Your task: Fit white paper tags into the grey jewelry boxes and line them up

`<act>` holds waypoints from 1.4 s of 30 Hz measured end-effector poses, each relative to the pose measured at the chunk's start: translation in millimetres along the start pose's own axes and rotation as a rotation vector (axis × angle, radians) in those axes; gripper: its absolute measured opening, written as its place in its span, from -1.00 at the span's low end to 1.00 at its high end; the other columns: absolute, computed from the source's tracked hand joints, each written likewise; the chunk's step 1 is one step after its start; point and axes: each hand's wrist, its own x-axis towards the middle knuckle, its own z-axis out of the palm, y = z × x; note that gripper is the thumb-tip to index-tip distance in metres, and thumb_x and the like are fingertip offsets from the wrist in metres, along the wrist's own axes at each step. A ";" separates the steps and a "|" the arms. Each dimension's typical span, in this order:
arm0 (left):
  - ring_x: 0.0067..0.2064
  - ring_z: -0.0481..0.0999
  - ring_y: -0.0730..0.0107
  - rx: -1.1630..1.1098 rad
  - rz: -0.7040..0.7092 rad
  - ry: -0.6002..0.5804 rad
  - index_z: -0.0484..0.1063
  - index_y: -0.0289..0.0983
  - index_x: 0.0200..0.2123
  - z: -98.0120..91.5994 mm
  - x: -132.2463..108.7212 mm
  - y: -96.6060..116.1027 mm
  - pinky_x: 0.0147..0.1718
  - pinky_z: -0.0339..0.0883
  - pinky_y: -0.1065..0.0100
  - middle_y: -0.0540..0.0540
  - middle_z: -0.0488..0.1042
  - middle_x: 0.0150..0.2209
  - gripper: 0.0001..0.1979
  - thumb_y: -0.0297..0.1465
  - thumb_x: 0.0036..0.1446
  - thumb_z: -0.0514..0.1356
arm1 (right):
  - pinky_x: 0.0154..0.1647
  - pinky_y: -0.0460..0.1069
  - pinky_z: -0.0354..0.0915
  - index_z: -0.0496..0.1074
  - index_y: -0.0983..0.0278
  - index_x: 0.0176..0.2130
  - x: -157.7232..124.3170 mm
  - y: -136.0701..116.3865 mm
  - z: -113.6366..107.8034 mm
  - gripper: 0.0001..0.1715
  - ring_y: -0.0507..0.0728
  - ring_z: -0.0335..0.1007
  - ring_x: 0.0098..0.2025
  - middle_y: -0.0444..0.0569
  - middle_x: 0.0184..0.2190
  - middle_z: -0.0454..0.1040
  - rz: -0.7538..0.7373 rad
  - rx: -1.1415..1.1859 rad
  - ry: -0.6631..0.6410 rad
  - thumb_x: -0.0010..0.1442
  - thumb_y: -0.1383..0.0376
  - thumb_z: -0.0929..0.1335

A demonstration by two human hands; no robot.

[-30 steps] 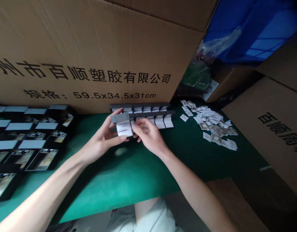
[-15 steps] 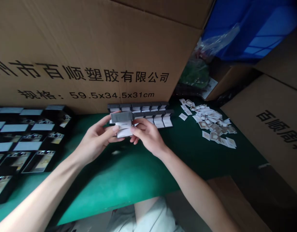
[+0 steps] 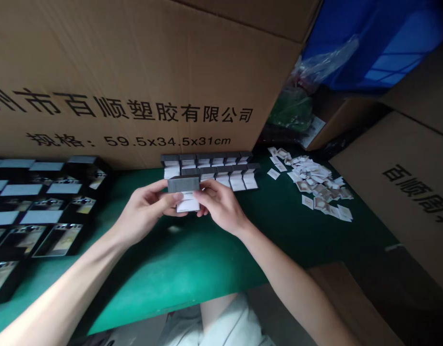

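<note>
Both the left hand (image 3: 140, 211) and the right hand (image 3: 223, 206) grasp one small box (image 3: 184, 184) between them, its matte dark-gray lid raised and the thumbs on its smooth white inner part. It is held over the rear half of the glossy green bench (image 3: 178, 278), just in front of two rows of similar open boxes (image 3: 237, 180) near the back edge. Toward the right edge lies a loose pile of thin, square white packets (image 3: 315, 178); at the left end stand black rectangular cases (image 3: 59, 240) with pale tops. Behind, a brown cardboard carton (image 3: 153, 62) reads "州市百顺塑胶有限公司" and "规格: 59.5x34.5x31cm". Another carton (image 3: 398, 149), at right, shows "百顺周" and a partly cut-off character.
</note>
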 end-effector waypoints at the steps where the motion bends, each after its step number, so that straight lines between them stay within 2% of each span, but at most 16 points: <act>1: -0.28 0.73 0.15 0.001 0.000 -0.003 0.68 -0.22 -0.14 -0.8 0.2 -0.8 -0.24 0.73 0.19 -0.08 0.71 -0.28 -0.74 -0.30 0.08 0.48 | -0.51 -0.11 0.37 0.43 0.24 -0.24 -0.6 -0.5 0.1 -0.47 -0.03 0.44 -0.52 -0.22 -0.46 0.49 -0.005 -0.007 -0.005 0.08 -0.09 0.55; 4: -0.33 0.72 0.19 0.009 0.010 -0.007 0.67 -0.23 -0.16 -2.6 0.4 -1.9 -0.26 0.73 0.20 -0.07 0.70 -0.31 -0.75 -0.30 0.08 0.48 | -0.49 -0.10 0.37 0.43 0.24 -0.23 -1.8 -0.7 0.3 -0.48 -0.02 0.45 -0.51 -0.20 -0.44 0.50 -0.004 -0.013 -0.010 0.09 -0.08 0.55; 8: -0.28 0.73 0.17 0.016 0.013 -0.013 0.65 -0.20 -0.13 -2.5 0.0 -2.1 -0.27 0.72 0.26 -0.05 0.70 -0.28 -0.75 -0.27 0.11 0.46 | -0.47 -0.10 0.37 0.46 0.23 -0.17 -1.8 3.6 0.6 -0.51 -0.02 0.45 -0.50 -0.19 -0.44 0.50 -0.023 -0.018 -0.021 0.14 -0.06 0.53; 11: -0.25 0.74 0.20 0.052 -0.003 -0.018 0.64 -0.18 -0.09 -0.8 -0.1 -2.7 -0.29 0.70 0.34 -0.05 0.72 -0.24 -0.72 -0.27 0.13 0.46 | -0.46 -0.10 0.39 0.47 0.23 -0.01 -1.9 8.4 0.2 -0.47 -0.01 0.45 -0.49 -0.21 -0.46 0.47 -0.042 -0.059 -0.028 0.19 -0.04 0.51; 14: -0.26 0.74 0.20 0.073 -0.022 -0.023 0.63 -0.19 -0.04 1.9 0.0 -1.5 -0.25 0.70 0.32 -0.08 0.72 -0.24 -0.68 -0.25 0.14 0.45 | -0.45 -0.10 0.40 0.44 0.20 0.12 -2.1 11.9 -0.4 -0.43 -0.01 0.45 -0.47 -0.23 -0.45 0.45 -0.079 -0.128 -0.048 0.22 0.02 0.50; 18: -0.31 0.73 0.21 0.088 -0.017 -0.004 0.64 -0.21 -0.03 6.2 -0.2 4.5 -0.28 0.69 0.32 -0.09 0.73 -0.27 -0.62 -0.22 0.10 0.47 | -0.42 -0.10 0.39 0.46 0.21 0.11 -2.5 12.6 0.3 -0.54 -0.01 0.41 -0.44 -0.22 -0.44 0.41 -0.141 -0.205 -0.071 0.30 0.08 0.44; 25: -0.38 0.70 0.23 0.127 -0.009 0.004 0.65 -0.22 -0.04 1.9 1.7 3.3 -0.37 0.66 0.34 -0.06 0.70 -0.35 -0.59 -0.20 0.07 0.49 | -0.41 -0.09 0.39 0.42 0.19 0.16 -2.3 16.7 0.9 -0.55 0.01 0.40 -0.41 -0.18 -0.40 0.42 -0.169 -0.274 -0.073 0.35 0.09 0.39; 29: -0.26 0.73 0.16 0.123 0.020 0.006 0.66 -0.21 -0.05 -1.8 2.4 -3.5 -0.31 0.67 0.32 -0.11 0.72 -0.24 -0.63 -0.16 0.12 0.45 | -0.40 -0.09 0.40 0.42 0.18 0.14 -2.1 18.0 -0.9 -0.56 0.01 0.42 -0.42 -0.16 -0.39 0.44 -0.171 -0.279 -0.048 0.38 0.04 0.36; 34: -0.16 0.73 0.07 0.180 -0.005 -0.032 0.68 -0.20 -0.07 1.2 0.7 1.5 -0.18 0.68 0.23 -0.15 0.72 -0.08 -0.60 -0.21 0.02 0.51 | -0.39 -0.13 0.40 0.41 0.21 0.15 -3.0 14.2 -2.3 -0.57 -0.03 0.42 -0.47 -0.17 -0.40 0.46 -0.160 -0.321 0.005 0.43 0.05 0.32; 39: -0.14 0.73 -0.01 0.211 -0.035 -0.034 0.71 -0.22 -0.13 5.3 0.5 9.6 -0.12 0.68 0.15 -0.15 0.73 -0.14 -0.57 -0.15 -0.06 0.54 | -0.38 -0.13 0.36 0.42 0.21 0.14 -4.0 12.8 -3.5 -0.60 -0.02 0.44 -0.46 -0.16 -0.41 0.49 -0.179 -0.429 0.012 0.44 0.08 0.32; 42: -0.13 0.72 -0.01 0.243 -0.054 -0.039 0.71 -0.22 -0.15 3.5 0.4 9.2 -0.11 0.66 0.16 -0.15 0.73 -0.17 -0.60 -0.15 -0.03 0.53 | -0.39 -0.13 0.35 0.42 0.22 0.13 -3.9 13.1 -3.6 -0.62 -0.01 0.45 -0.47 -0.19 -0.45 0.47 -0.191 -0.454 0.009 0.42 0.10 0.34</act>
